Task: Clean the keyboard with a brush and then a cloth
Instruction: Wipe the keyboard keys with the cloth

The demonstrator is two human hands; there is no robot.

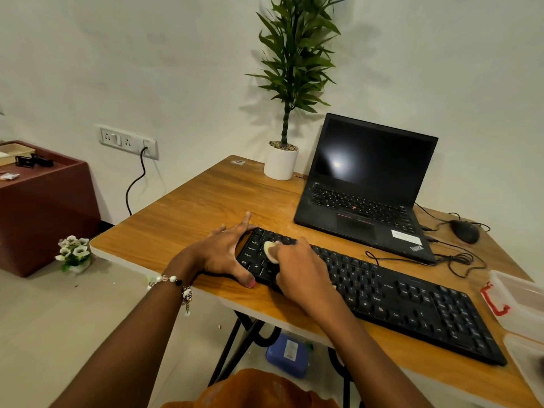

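A long black keyboard point(412, 301) lies slantwise on the wooden table point(191, 219). My left hand point(226, 251) grips the keyboard's left end, fingers along its far edge and thumb at the near edge. My right hand point(300, 272) sits over the keys at the left part and holds a small pale cloth point(270, 251) pressed against them. Most of the cloth is hidden under my fingers. No brush is visible.
An open black laptop point(365, 198) stands behind the keyboard, with a potted plant point(282, 160) to its left and a wired mouse point(465, 231) to its right. A clear plastic box point(518, 298) with a red clip sits at the table's right edge. Cables trail between laptop and keyboard.
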